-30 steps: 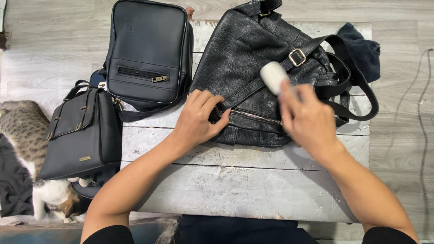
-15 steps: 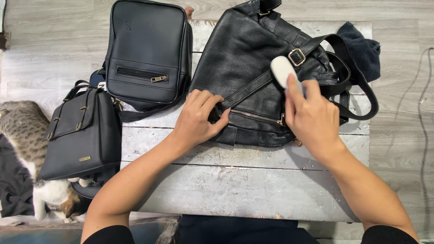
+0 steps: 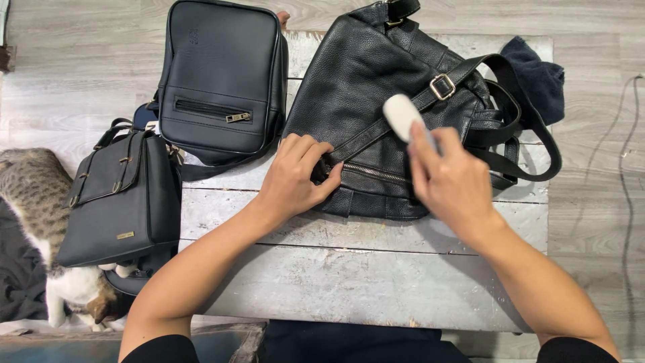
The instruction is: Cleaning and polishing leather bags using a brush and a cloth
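A black pebbled-leather backpack [image 3: 366, 81] lies on a whitewashed wooden table [image 3: 349, 275]. My left hand [image 3: 295, 176] pinches the bag's lower left edge beside the front zip, holding it down. My right hand [image 3: 453, 181] grips a small white oval brush [image 3: 401, 115] and presses it against the leather near the diagonal strap and its metal buckle [image 3: 442, 86]. The brush's underside is hidden against the bag.
A flat black shoulder bag [image 3: 222, 74] lies at the table's back left. A black satchel [image 3: 121, 198] hangs off the left side. A tabby cat [image 3: 40, 222] sits on the floor at left. A dark blue cloth [image 3: 537, 74] lies at the back right corner.
My right hand swung the brush right toward the buckle, then back left and down along the strap. My left hand has stayed put on the bag.
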